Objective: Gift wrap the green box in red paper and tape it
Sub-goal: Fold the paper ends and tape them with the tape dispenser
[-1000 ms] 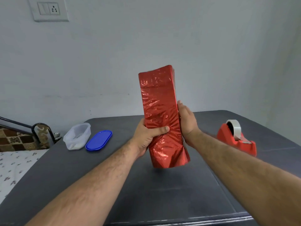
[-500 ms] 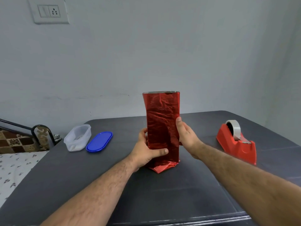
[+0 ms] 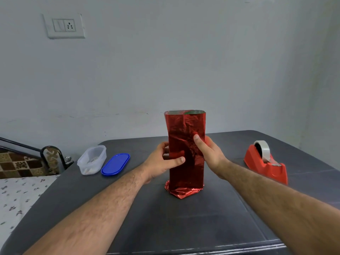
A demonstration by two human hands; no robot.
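The green box (image 3: pixel 191 112) stands upright on end in the middle of the dark tabletop (image 3: pixel 211 218), sheathed in red paper (image 3: pixel 185 150); only a sliver of green shows inside the paper's open top, where the silvery inner side of the sheet rims the mouth. At the bottom the paper is crumpled and folded under, splaying out onto the tabletop. The left hand (image 3: pixel 161 161) wraps the left side of the package, thumb laid across the near face, its grip curled around the paper. The right hand (image 3: pixel 209 153) holds the right side likewise, thumb pressed on the near face higher up (its fingers are hidden behind the package). To the right sits a red tape dispenser (image 3: pixel 266 162) carrying a roll of clear tape. To the left lie a clear plastic tub (image 3: pixel 92 161) and, just beside it, a blue lid (image 3: pixel 115 164). A bed (image 3: pixel 20 196) with a printed sheet adjoins the left edge.
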